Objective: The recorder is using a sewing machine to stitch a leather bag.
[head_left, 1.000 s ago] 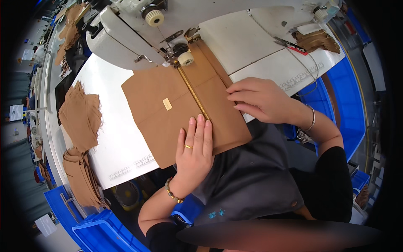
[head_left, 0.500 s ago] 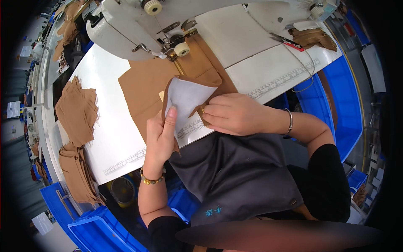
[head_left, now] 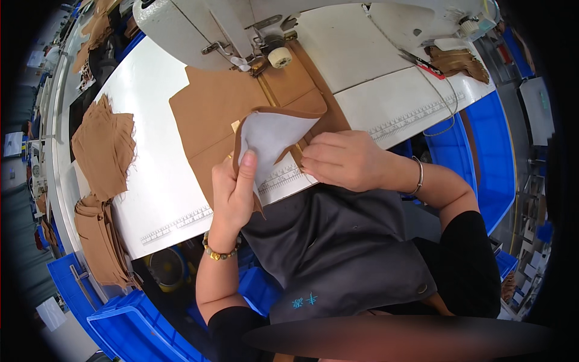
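Note:
A brown leather-like panel [head_left: 211, 102] lies on the white sewing table [head_left: 158, 187], its far end under the needle area of a white sewing machine [head_left: 187, 30]. Its near part is folded up, baring a whitish backing [head_left: 271, 133]. My left hand [head_left: 232, 187] is closed on the left side of this flap, thumb on the backing and fingers behind. My right hand [head_left: 344, 160] pinches the panel's near right edge beside a narrow yellowish-brown strip [head_left: 297, 154]; its fingertips are partly hidden.
Brown cut pieces [head_left: 105, 148] and a thicker stack [head_left: 99, 241] sit at the left. Red-and-black thread snips [head_left: 422, 63] lie at the far right, beside dark brown scraps [head_left: 458, 63] and a cord [head_left: 449, 108]. Blue bins [head_left: 494, 157] stand below the table's edges.
The view has shifted slightly, so the table and machine appear moved. Both hands keep their grip on the panel; the right fingers have shifted a little at its edge.

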Available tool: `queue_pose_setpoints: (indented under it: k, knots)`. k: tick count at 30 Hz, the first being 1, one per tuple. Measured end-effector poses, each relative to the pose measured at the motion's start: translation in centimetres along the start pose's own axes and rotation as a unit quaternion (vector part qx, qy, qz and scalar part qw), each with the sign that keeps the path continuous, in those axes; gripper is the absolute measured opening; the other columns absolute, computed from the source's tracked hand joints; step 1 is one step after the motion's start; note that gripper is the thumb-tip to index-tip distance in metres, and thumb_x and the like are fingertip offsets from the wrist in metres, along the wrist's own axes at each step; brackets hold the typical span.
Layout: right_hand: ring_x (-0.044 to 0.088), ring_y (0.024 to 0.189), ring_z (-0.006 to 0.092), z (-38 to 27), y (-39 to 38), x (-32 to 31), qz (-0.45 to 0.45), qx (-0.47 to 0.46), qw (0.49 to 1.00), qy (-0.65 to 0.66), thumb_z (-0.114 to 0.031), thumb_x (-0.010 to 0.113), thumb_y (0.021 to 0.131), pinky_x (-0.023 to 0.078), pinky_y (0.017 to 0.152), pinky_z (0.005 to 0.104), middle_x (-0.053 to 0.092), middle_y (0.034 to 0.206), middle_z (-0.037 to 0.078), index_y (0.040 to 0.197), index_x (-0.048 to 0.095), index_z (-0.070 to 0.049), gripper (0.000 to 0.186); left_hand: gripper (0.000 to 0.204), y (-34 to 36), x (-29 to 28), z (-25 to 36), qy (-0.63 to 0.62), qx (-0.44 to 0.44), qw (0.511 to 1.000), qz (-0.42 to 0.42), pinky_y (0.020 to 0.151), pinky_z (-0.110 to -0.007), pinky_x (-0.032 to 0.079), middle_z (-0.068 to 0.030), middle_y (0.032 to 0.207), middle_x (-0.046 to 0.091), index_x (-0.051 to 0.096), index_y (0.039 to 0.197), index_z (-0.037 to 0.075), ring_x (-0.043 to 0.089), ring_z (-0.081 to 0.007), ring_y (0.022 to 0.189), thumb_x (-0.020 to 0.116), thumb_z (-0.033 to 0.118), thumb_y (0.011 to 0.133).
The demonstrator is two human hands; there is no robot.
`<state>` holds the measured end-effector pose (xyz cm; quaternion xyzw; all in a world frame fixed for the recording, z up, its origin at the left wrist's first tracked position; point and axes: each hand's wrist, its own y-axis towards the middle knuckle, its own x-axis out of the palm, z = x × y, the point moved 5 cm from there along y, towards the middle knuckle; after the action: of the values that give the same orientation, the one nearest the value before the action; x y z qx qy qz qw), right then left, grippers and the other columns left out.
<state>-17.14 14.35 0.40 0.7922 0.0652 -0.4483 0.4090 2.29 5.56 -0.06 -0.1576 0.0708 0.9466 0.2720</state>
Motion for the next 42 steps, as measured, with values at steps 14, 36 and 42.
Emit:
queue_pose_setpoints:
  k: [14,36,42]
  knots:
    - [0.065,0.086,0.0217,-0.6,-0.3,0.4,0.001,-0.015,0.999,-0.038,-0.013,0.073,0.080,0.058,0.071,0.0322,0.064,0.093,0.005,0.092,0.067,-0.004,0.016,0.046,-0.1,0.2,0.3,0.023,-0.001,1.000,0.002,0.057,-0.034,0.036,-0.0056,0.066,0.047,0.057,0.084,-0.002,0.043,-0.0138,0.061,0.050,0.035,0.110]
    - [0.061,0.120,0.0373,-3.4,-4.5,1.6,0.039,0.065,0.997,-0.021,-0.021,0.076,0.078,0.055,0.099,0.0525,0.064,0.127,0.014,0.114,0.074,-0.008,0.039,0.050,-4.7,5.0,4.4,0.359,0.172,0.917,0.019,0.095,-0.041,0.047,-0.0087,0.111,0.069,0.076,0.120,0.008,0.066,-0.0306,0.109,0.069,-0.002,0.071]
    - [0.060,0.123,0.0353,-3.8,-4.0,1.3,0.039,0.087,0.994,-0.045,-0.022,0.076,0.082,0.053,0.101,0.0539,0.064,0.126,0.012,0.114,0.074,-0.008,0.035,0.049,-4.3,5.1,4.6,0.347,0.155,0.925,0.012,0.092,-0.040,0.046,-0.0083,0.111,0.068,0.076,0.119,0.008,0.062,-0.0296,0.103,0.069,-0.002,0.072]
